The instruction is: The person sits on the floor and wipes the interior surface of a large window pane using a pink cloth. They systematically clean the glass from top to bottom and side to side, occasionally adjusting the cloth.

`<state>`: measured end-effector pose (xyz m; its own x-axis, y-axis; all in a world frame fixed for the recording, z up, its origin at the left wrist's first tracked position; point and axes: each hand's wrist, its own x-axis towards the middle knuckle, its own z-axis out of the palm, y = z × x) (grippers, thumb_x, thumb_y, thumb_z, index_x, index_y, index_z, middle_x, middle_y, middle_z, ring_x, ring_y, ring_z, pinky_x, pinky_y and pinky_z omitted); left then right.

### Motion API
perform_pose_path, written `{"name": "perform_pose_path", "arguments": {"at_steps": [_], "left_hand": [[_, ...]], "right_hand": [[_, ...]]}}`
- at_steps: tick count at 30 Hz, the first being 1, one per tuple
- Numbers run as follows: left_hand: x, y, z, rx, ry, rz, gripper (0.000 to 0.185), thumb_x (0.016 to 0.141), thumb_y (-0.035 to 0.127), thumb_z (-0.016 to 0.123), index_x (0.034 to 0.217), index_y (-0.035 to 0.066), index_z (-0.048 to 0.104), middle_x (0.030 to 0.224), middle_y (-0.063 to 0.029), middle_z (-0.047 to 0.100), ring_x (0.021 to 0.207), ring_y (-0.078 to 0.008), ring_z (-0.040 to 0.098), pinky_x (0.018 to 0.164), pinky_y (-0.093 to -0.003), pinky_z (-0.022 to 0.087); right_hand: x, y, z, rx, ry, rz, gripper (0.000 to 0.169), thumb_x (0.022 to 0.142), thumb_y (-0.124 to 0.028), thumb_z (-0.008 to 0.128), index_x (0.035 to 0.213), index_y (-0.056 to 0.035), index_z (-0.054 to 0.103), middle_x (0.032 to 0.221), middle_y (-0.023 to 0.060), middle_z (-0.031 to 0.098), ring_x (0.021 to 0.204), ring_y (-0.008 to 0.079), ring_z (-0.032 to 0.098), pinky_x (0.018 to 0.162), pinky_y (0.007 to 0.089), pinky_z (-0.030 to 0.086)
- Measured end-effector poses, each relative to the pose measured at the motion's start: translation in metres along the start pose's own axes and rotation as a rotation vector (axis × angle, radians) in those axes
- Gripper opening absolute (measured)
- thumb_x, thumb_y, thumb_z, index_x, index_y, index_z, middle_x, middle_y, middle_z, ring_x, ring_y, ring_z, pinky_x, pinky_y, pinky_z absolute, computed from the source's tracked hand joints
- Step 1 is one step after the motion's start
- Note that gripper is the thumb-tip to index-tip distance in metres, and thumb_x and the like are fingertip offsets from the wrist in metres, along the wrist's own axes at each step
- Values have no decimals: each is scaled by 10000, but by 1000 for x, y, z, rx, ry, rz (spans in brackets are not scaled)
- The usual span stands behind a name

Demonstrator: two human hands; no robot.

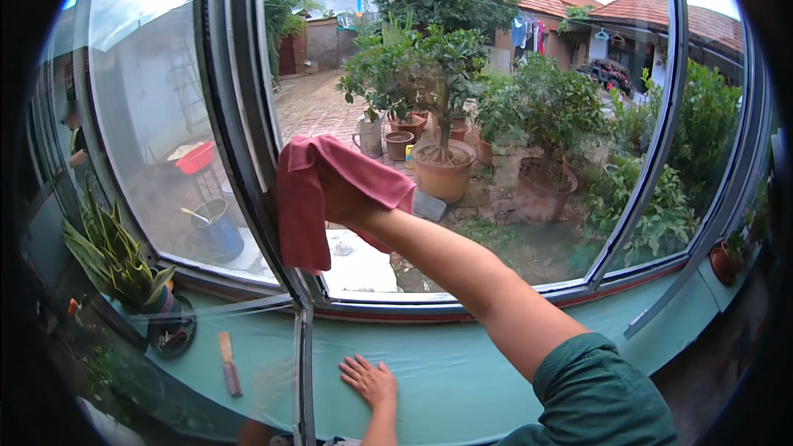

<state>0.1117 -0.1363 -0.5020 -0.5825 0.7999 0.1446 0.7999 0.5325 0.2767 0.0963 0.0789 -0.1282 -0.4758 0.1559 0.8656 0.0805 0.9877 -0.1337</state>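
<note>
My right hand (347, 198) is raised against the window and holds a dusty-red cloth (303, 210). The cloth drapes over the fingers and hides most of them; its left part hangs down beside the dark metal window frame (238, 105). Behind it is the window glass (495, 248), which looks smeared low down. Palm down, my left hand (372, 382) rests with its fingers apart on the pale green sill covering (446, 371). Close to its left stands the upright metal edge of a glass pane (303, 378).
A brush with a wooden handle (229, 362) lies on the sill at left, seen through glass. Beyond it stands a potted snake plant (118, 254). A small pot (726, 263) sits at the far right. Outside are potted trees (443, 167) and a blue bucket (218, 232).
</note>
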Motion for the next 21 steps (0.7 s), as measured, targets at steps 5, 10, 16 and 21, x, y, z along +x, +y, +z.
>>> {"name": "perform_pose_path", "arguments": {"at_steps": [5, 10, 16, 21], "left_hand": [[2, -2, -5, -27, -24, -40, 684, 875, 386, 463, 1385, -45, 317, 1472, -244, 239, 1391, -416, 108, 1127, -515, 45], [-1, -1, -16, -55, -64, -91, 689, 887, 382, 451, 1403, -42, 286, 1495, -226, 197, 1405, -389, 74, 1137, -487, 17], [-1, 11, -29, -68, -82, -84, 664, 876, 342, 498, 1388, -38, 315, 1482, -213, 242, 1402, -372, 106, 1139, -480, 50], [2, -16, 23, 361, 171, 51, 540, 901, 407, 451, 1317, 63, 467, 1365, -193, 440, 1272, -396, 383, 1046, -513, 291]], "right_hand": [[-17, -4, -1, -35, -39, 16, 236, 869, -136, 502, 1098, -99, 548, 1010, 147, 597, 951, 313, 566, 856, 389, 425], [6, -31, -99, -71, -364, -173, 136, 862, -88, 496, 907, -83, 624, 874, 95, 634, 852, 239, 595, 781, 329, 454], [-19, -3, -234, -1006, -106, -589, 247, 851, -197, 474, 1010, -101, 637, 1073, 44, 624, 1088, 239, 532, 1012, 367, 353], [-65, -3, -341, -1131, -19, -189, 270, 752, -295, 570, 951, -121, 624, 1087, 22, 581, 1116, 215, 495, 1021, 492, 275]]}}
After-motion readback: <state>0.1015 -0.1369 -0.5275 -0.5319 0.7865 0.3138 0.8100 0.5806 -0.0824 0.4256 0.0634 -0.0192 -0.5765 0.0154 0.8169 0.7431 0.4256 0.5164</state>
